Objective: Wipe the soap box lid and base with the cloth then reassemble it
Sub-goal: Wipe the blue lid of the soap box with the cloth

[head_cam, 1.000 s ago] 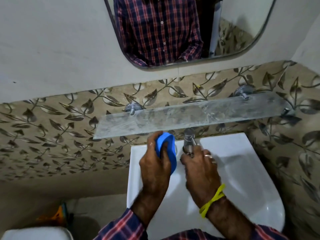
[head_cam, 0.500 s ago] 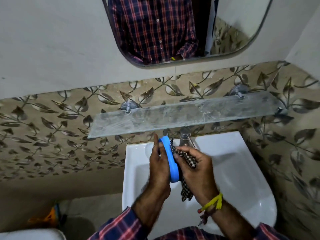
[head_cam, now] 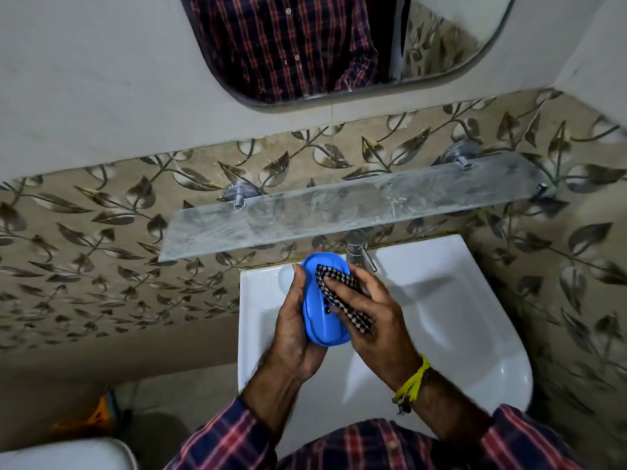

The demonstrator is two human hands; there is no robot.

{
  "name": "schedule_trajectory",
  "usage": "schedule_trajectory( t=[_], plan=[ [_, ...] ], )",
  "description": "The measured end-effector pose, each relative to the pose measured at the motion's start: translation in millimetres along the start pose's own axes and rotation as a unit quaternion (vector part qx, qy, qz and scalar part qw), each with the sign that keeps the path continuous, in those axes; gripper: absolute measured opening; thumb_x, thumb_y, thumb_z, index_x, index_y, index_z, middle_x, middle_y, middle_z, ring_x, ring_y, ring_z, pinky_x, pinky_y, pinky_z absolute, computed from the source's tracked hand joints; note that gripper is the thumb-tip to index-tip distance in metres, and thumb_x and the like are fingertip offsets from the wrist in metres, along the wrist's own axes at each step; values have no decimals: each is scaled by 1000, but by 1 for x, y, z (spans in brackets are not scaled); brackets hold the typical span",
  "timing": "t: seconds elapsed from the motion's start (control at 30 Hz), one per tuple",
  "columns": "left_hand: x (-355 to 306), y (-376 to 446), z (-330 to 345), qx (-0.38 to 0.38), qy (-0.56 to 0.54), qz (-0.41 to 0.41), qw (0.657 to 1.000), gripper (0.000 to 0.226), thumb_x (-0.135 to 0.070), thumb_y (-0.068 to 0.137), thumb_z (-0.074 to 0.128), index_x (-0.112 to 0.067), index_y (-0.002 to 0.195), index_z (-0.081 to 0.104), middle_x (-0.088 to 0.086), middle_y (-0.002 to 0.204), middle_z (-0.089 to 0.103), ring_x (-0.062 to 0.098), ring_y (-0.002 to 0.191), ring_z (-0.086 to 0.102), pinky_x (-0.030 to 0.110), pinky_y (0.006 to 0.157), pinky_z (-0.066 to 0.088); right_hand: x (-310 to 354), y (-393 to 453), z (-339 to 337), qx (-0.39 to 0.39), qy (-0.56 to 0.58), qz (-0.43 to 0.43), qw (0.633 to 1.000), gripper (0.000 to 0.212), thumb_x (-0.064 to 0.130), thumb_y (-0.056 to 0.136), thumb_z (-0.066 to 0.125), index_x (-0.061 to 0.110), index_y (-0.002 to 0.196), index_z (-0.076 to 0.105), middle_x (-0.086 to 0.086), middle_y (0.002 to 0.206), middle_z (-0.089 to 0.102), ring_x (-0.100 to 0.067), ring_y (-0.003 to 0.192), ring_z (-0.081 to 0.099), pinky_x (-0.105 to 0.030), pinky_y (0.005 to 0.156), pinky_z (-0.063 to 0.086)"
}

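You hold the blue soap box piece (head_cam: 324, 310) upright over the white washbasin (head_cam: 475, 320), with its broad face turned toward you; this face has small dark holes near its middle, so I judge it is the base with drain openings, though I cannot say this for sure, and the other half of the box is not visible here. Your left hand (head_cam: 293, 329) cradles the piece from the left side and from behind, the fingers curled around its edge and the thumb along the near rim, which keeps it steady while the other hand works. Your right hand (head_cam: 371, 317) presses the checked cloth (head_cam: 342, 298) against the upper right part of the blue face, the fingers bent over the cloth and pinching it against the plastic; the cloth hangs down under the palm. It seems the piece is held above the basin so that any water or dirt can fall into it and not on the floor. Just behind your hands stands the steel tap (head_cam: 359, 249), near but not touching them, and above it the glass shelf (head_cam: 339, 212) is fixed to the leaf-patterned tiles (head_cam: 84, 266). The mirror (head_cam: 339, 45) higher on the wall shows your plaid shirt. On your right wrist there is a yellow thread (head_cam: 412, 381). I judge the wiping is in progress and the reassembly is not yet begun.
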State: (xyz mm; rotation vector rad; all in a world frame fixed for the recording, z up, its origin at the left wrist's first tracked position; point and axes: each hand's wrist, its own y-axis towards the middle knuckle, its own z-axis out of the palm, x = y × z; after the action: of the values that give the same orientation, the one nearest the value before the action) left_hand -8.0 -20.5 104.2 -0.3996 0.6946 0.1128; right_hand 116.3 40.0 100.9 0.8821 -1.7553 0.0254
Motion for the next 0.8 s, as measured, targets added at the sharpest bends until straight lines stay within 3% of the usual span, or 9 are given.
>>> schedule_trajectory(
  t=[0.13,0.3,0.43,0.5,0.63,0.8],
  plan=[
    [7,1,3,-6,8,-9,1000,59,-55,95,49,-18,141,59,12,134,66,27,115,66,45,99,54,-2,8,-12,-48,-73,25,996,56,-5,80,70,24,128,64,-1,123,64,-19,113,61,-45,95,52],
    [9,9,9,-33,-1,20,999,54,-57,95,43,-19,107,80,9,108,76,22,92,73,38,84,59,16,19,-26,-89,-177,32,980,59,-1,73,73,21,126,66,-1,108,68,-23,96,65,-40,86,54],
    [10,12,14,-38,-19,22,999,53,-57,93,46,-20,108,80,8,114,76,22,99,74,35,83,61,34,25,-20,-13,-266,-34,963,57,7,71,58,22,125,65,-4,112,64,-28,97,58,-35,84,49],
    [13,14,14,-47,-24,23,998,57,-60,97,40,-21,109,80,8,117,76,22,106,73,33,84,61,40,25,-12,20,-282,-43,958,57,9,69,60,22,125,65,-6,116,62,-31,98,57,-36,83,50],
    [7,11,10,-50,-19,21,998,59,-61,100,36,-22,114,78,10,117,76,24,103,74,33,79,61,35,20,-13,34,-288,-103,951,53,13,73,53,23,123,65,-5,117,59,-30,93,57,-37,77,51],
    [9,11,14,-56,-5,0,998,58,-56,100,38,-18,102,82,10,106,78,23,93,76,32,71,62,41,35,-19,38,-272,-43,961,59,11,62,57,25,119,67,-2,115,61,-28,97,56,-33,77,51]
  ],
)
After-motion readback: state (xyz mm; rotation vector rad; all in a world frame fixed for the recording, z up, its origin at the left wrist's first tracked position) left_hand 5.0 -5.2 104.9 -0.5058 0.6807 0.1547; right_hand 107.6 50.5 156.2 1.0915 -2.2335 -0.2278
